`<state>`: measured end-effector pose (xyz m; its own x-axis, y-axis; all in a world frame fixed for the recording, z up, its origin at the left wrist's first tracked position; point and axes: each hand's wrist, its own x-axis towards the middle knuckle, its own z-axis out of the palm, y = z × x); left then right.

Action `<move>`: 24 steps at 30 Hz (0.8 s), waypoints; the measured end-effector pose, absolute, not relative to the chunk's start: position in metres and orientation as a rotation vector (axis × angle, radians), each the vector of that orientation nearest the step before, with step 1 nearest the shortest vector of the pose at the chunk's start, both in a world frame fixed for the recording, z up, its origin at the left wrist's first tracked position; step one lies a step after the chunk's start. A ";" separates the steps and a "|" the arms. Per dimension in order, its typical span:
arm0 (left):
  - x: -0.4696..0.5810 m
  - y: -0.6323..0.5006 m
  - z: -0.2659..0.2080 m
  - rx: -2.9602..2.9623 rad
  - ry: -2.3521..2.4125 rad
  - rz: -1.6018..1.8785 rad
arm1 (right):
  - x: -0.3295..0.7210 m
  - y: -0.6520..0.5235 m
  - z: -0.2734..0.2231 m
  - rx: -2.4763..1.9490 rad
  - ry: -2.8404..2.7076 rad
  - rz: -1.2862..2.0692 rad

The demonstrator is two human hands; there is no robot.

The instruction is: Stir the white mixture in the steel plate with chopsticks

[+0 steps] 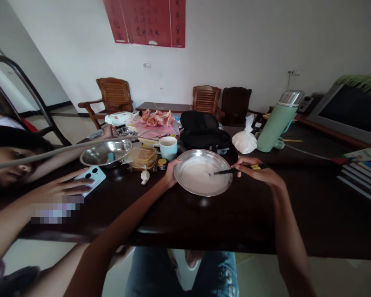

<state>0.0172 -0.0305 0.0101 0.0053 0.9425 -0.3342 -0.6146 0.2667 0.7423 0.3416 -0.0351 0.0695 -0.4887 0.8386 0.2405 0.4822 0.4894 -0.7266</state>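
Note:
A shallow metal bowl (181, 187) holding a milky white liquid (198, 177) stands on the dark table. My left hand (172, 173) grips its left rim, with the thumb at the edge. On the other side, my right hand (250, 167) is closed around dark chopsticks (224, 171) with gold-coloured ends. Their tips dip into the liquid near the bowl's middle. Behind my right hand sits a knotted clear bag of white powder (245, 141). A light blue mug (167, 147) and a small jar (162, 163) are just beyond my left hand.
To the left, another person's hand (66, 185) holds a phone (94, 179) near a second metal bowl (106, 154). Plastic food boxes (144, 157) and crumpled tissue (145, 177) lie between. A black case (200, 130), green thermos (276, 126) and stacked books (363, 181) also occupy the table.

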 end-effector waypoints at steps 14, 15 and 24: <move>0.019 -0.032 0.014 0.447 0.950 1.273 | 0.337 -0.037 0.070 -1.012 -2.233 0.889; 0.018 -0.032 0.013 0.457 0.946 1.272 | 0.333 -0.038 0.069 -1.006 -2.243 0.911; 0.015 -0.027 0.004 0.475 0.906 1.287 | 0.336 -0.039 0.070 -1.018 -2.238 0.867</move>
